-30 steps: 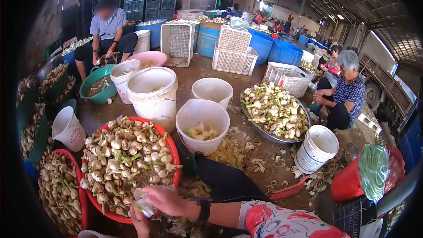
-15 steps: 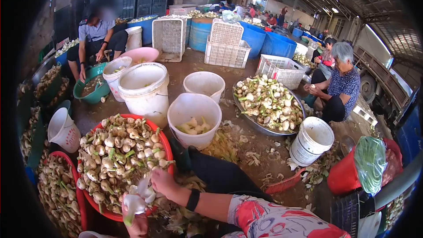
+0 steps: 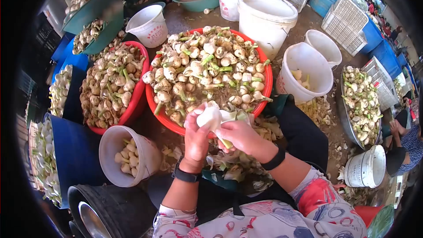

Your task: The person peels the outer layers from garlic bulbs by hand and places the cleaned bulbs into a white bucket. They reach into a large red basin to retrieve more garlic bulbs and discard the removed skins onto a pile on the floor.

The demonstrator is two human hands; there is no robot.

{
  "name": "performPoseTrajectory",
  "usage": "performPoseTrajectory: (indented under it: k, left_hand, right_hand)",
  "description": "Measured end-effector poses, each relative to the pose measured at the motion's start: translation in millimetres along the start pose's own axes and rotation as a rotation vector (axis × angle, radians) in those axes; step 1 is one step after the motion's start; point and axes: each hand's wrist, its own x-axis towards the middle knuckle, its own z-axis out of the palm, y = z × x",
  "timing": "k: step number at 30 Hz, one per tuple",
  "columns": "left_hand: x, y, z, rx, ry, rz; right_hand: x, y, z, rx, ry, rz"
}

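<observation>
My left hand (image 3: 196, 139) is closed around a white, partly peeled garlic bulb (image 3: 209, 117), its fingers and thumb along the bulb's left side. Against its other side, my right hand (image 3: 243, 137) is closed on loose garlic skin (image 3: 230, 116) that hangs off the bulb. A short green stalk (image 3: 225, 143) pokes out below the right fingers. Both hands are over the near rim of a red basin (image 3: 267, 74), which is heaped with unpeeled, soil-stained garlic bulbs (image 3: 194, 68). Peeled skins (image 3: 235, 169) lie in a pile beneath my hands.
Left of me, a white bucket (image 3: 108, 154) holds peeled garlic. A second red basin (image 3: 144, 68) of garlic and a blue bin (image 3: 79, 150) stand beyond it. Buckets, including a white one (image 3: 308, 77), stand ahead right. A co-worker (image 3: 407, 145) sits at far right.
My view has swung left and down, bringing the peeled-garlic bucket into sight. The right hand, blurred and raised beside the bulb before, is now close against it; the bulb shows more white.
</observation>
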Motion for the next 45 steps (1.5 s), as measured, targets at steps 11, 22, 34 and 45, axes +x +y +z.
performPoseTrajectory:
  k: [11,22,34,45]
  left_hand:
    - [-4,5,9,-0.152,-0.121,-0.249]
    - [-13,7,1,-0.663,-0.12,-0.379]
    - [-6,-16,-14,-0.553,0.04,-0.287]
    - [2,-5,-19,-0.674,-0.05,-0.292]
  right_hand:
    - [-16,8,-8,0.199,0.102,-0.199]
    - [-19,-4,-49,-0.935,0.466,-0.439]
    - [10,5,13,-0.774,0.442,-0.452]
    - [15,15,-23,-0.32,0.341,-0.114]
